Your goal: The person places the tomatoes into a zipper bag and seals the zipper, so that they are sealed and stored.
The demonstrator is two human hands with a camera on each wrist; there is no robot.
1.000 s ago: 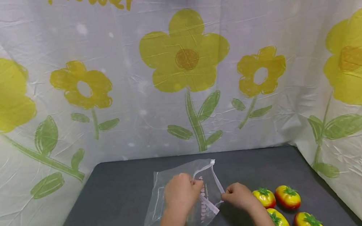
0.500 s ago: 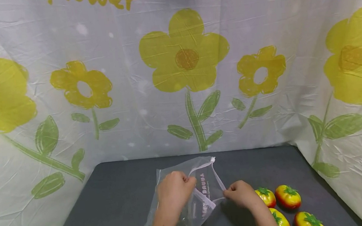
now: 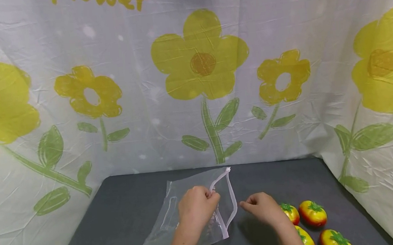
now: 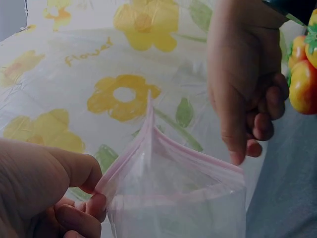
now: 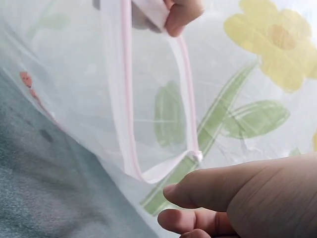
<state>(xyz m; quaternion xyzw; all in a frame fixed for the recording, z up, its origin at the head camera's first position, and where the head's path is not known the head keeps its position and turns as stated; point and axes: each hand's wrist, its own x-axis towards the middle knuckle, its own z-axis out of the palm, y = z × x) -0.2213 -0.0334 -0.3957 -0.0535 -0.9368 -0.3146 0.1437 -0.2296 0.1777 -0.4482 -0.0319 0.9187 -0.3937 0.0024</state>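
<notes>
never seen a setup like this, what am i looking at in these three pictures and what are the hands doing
These are three cameras worn by one person. The wide picture comes from the head, looking down at a dark table in front of a flowered cloth. The other two come from the wrists, close to each hand. The left hand pinches one edge of a clear zip bag at its opening, so the bag's mouth gapes. The right hand is beside the mouth of the bag with fingers loosely curled, not gripping it. Four toy tomatoes lie on the table to the right.
</notes>
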